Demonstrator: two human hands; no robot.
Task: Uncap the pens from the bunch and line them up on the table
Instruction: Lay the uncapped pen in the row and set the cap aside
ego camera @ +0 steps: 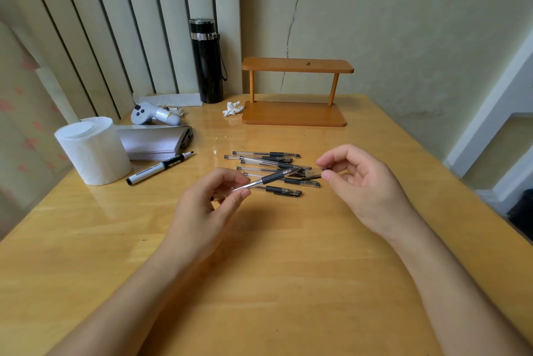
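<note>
A bunch of several clear pens with black grips (268,160) lies in a loose pile on the wooden table (259,254), mid-table. My left hand (210,205) holds one clear pen (268,179) by its rear end, tip pointing right and raised over the pile. My right hand (357,182) pinches a small clear cap (313,173) between thumb and forefinger, just off the pen's tip. Pen and cap are apart by a small gap.
A black-and-white marker (160,168) lies left of the pile. Behind it sit a toilet paper roll (93,151), a stack of paper (153,141) and a white controller (154,115). A black flask (206,60), crumpled tissue (232,108) and wooden shelf (295,93) stand at the back.
</note>
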